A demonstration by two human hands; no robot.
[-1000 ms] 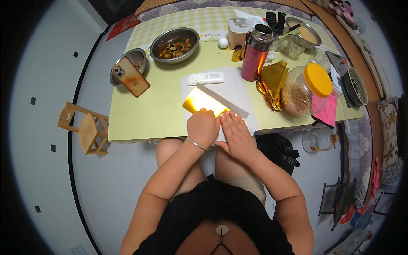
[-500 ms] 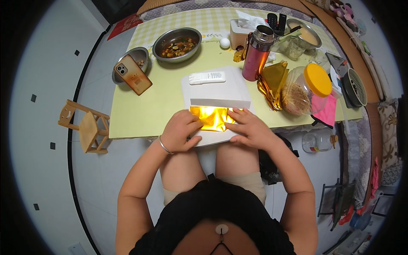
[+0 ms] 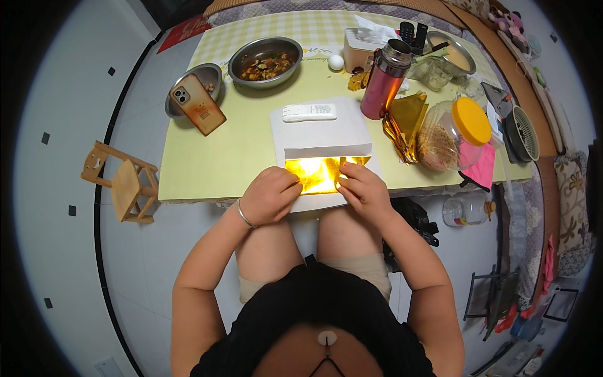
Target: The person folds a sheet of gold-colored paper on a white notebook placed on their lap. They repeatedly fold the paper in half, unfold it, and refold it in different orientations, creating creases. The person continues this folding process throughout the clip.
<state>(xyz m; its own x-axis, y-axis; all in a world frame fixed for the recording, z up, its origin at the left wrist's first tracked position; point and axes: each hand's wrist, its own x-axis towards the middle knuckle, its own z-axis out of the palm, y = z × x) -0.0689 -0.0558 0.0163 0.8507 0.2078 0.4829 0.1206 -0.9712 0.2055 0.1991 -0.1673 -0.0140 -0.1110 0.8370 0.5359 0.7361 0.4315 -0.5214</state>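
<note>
On the desk point(image 3: 220, 173), the right hand point(image 3: 365, 191), earlier spread, now pinches the gold foil point(image 3: 316, 174) toward its right end, apparently creasing it; the left hand point(image 3: 270, 193) curls at the left, grip unclear.

Wooden chair point(image 3: 132, 188), phone point(image 3: 200, 108), yellow-lidded jar point(image 3: 441, 139)

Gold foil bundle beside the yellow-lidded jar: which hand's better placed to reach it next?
Probably the right hand: it is nearer the gold foil bundle, on that side. The left hand would have to reach across the gold sheet. Both hands touch the sheet.
</note>
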